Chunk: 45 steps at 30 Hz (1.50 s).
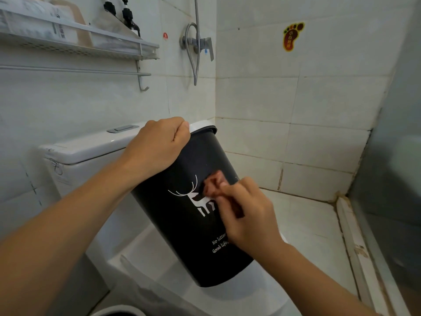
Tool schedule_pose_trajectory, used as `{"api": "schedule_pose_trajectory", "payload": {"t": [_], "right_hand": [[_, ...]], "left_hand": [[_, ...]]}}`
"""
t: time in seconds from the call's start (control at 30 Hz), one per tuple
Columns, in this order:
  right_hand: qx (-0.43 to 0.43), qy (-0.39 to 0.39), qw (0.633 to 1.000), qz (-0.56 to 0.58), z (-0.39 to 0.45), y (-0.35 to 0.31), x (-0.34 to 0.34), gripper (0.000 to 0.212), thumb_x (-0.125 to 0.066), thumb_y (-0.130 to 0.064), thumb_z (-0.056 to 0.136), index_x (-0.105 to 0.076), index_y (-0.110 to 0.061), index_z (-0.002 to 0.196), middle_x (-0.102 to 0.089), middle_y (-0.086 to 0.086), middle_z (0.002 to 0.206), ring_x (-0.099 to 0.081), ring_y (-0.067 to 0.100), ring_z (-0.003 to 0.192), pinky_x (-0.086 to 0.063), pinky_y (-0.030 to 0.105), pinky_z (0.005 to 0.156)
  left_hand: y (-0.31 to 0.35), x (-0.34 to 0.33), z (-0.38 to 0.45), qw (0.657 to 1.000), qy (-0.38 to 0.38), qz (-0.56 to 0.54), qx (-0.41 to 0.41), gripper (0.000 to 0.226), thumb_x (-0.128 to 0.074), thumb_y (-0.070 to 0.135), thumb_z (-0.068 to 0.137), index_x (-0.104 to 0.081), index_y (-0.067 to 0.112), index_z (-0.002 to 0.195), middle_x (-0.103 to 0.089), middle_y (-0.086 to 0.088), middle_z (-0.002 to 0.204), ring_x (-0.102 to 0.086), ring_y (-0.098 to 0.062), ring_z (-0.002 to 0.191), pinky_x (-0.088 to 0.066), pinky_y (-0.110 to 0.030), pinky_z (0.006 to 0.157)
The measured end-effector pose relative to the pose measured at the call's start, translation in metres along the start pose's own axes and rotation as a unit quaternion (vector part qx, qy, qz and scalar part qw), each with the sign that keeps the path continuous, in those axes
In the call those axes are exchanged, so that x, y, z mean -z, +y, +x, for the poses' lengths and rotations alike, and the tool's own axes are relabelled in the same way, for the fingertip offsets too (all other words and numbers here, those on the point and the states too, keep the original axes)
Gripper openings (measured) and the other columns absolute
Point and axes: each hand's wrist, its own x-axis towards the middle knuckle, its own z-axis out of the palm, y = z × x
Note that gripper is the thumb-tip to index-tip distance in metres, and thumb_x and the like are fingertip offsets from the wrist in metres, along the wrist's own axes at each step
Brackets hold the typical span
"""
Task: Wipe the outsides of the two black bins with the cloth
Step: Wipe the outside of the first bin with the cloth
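Note:
A black bin [182, 226] with a white rim, a white deer print and white lettering stands tilted on the closed toilet lid. My left hand [157, 144] grips its rim at the top left. My right hand [248, 213] holds a small brownish-red cloth [213, 183] bunched in its fingers and presses it against the bin's front, over the deer print. Part of a second round rim [118, 312] shows at the bottom edge; I cannot tell if it is the other bin.
The white toilet tank [91, 151] sits behind the bin, its lid [159, 258] under it. A wall shelf [75, 42] with bottles and a towel rail hang upper left. A shower valve and hose [196, 44] are on the tiled wall. Tiled floor lies to the right.

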Motion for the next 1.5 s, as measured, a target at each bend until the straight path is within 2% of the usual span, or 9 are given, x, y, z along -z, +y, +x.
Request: {"api": "schedule_pose_trajectory", "payload": {"t": [0.2, 0.33, 0.47, 0.63, 0.9, 1.03, 1.13, 1.3, 1.5], "right_hand": [[-0.238, -0.025, 0.97, 0.051, 0.014, 0.04, 0.018, 0.014, -0.067, -0.027, 0.097, -0.062, -0.027, 0.084, -0.065, -0.004, 0.069, -0.064, 0.023, 0.061, -0.055, 0.046, 0.06], [-0.057, 0.058, 0.995, 0.054, 0.035, -0.006, 0.018, 0.014, -0.07, -0.024, 0.096, -0.073, -0.036, 0.103, -0.065, -0.017, 0.088, -0.062, 0.005, 0.077, -0.051, 0.023, 0.07], [0.095, 0.026, 0.994, -0.034, 0.037, -0.029, 0.002, 0.019, -0.068, -0.028, 0.098, -0.079, -0.017, 0.11, -0.061, 0.002, 0.082, -0.053, 0.017, 0.067, -0.046, 0.034, 0.054], [0.049, 0.036, 0.998, -0.002, 0.029, -0.02, -0.01, 0.023, -0.074, -0.027, 0.093, -0.078, -0.019, 0.114, -0.061, 0.002, 0.087, -0.055, 0.016, 0.071, -0.05, 0.035, 0.054], [-0.182, 0.037, 0.982, 0.032, 0.033, 0.027, 0.008, 0.014, -0.073, -0.027, 0.092, -0.077, -0.032, 0.104, -0.062, -0.01, 0.081, -0.059, 0.007, 0.074, -0.051, 0.033, 0.069], [-0.133, 0.043, 0.99, 0.017, 0.028, 0.021, 0.01, 0.013, -0.075, -0.023, 0.091, -0.078, -0.026, 0.104, -0.061, -0.009, 0.084, -0.058, 0.007, 0.074, -0.049, 0.026, 0.065], [-0.114, 0.04, 0.993, 0.002, 0.026, 0.019, 0.011, 0.014, -0.074, -0.023, 0.091, -0.078, -0.019, 0.105, -0.062, -0.005, 0.086, -0.059, 0.012, 0.073, -0.053, 0.034, 0.062], [-0.054, 0.02, 0.998, -0.019, 0.02, 0.01, 0.011, 0.018, -0.074, -0.024, 0.092, -0.078, -0.013, 0.107, -0.065, 0.0, 0.086, -0.06, 0.018, 0.068, -0.054, 0.036, 0.056], [0.015, 0.046, 0.998, -0.047, 0.017, 0.003, 0.019, 0.02, -0.069, -0.024, 0.094, -0.078, -0.009, 0.104, -0.065, 0.002, 0.083, -0.057, 0.018, 0.065, -0.052, 0.035, 0.054]], "left_hand": [[-0.001, 0.002, -0.006, 1.0, -0.003, -0.003, -0.018, 0.042, -0.036, 0.035, 0.107, -0.035, 0.023, 0.066, -0.042, 0.001, 0.057, -0.043, -0.02, 0.059, -0.03, -0.039, 0.055], [0.005, 0.001, -0.005, 1.0, -0.007, 0.0, -0.03, 0.042, -0.036, 0.035, 0.107, -0.035, 0.024, 0.067, -0.043, 0.003, 0.059, -0.044, -0.021, 0.061, -0.031, -0.04, 0.059], [0.009, 0.001, -0.006, 0.999, -0.002, -0.004, -0.047, 0.042, -0.036, 0.034, 0.107, -0.036, 0.024, 0.066, -0.046, 0.003, 0.059, -0.045, -0.022, 0.062, -0.036, -0.042, 0.059], [0.001, 0.003, -0.008, 0.997, 0.004, -0.032, -0.071, 0.043, -0.034, 0.041, 0.105, -0.037, 0.023, 0.066, -0.047, 0.0, 0.059, -0.047, -0.018, 0.06, -0.039, -0.044, 0.059], [-0.02, 0.01, -0.014, 0.995, -0.019, -0.078, -0.062, 0.038, -0.03, 0.05, 0.099, -0.041, 0.03, 0.069, -0.047, 0.007, 0.065, -0.046, -0.014, 0.063, -0.037, -0.033, 0.059], [-0.015, 0.021, -0.01, 0.992, -0.078, -0.096, -0.035, 0.033, -0.032, 0.04, 0.097, -0.045, 0.025, 0.071, -0.047, 0.004, 0.066, -0.044, -0.013, 0.064, -0.037, -0.035, 0.063], [-0.007, 0.031, -0.001, 0.993, -0.112, -0.041, -0.006, 0.03, -0.03, 0.039, 0.087, -0.041, 0.021, 0.067, -0.045, 0.004, 0.061, -0.041, -0.016, 0.061, -0.036, -0.038, 0.06], [0.016, 0.016, 0.008, 0.996, -0.076, 0.027, 0.036, 0.054, -0.036, 0.062, 0.098, -0.055, 0.017, 0.073, -0.059, 0.002, 0.071, -0.055, -0.021, 0.071, -0.045, -0.037, 0.066], [0.01, 0.004, 0.013, 1.0, -0.012, 0.006, 0.018, 0.043, -0.053, 0.061, 0.09, -0.066, 0.023, 0.075, -0.065, 0.003, 0.071, -0.06, -0.018, 0.072, -0.047, -0.038, 0.063]]}}
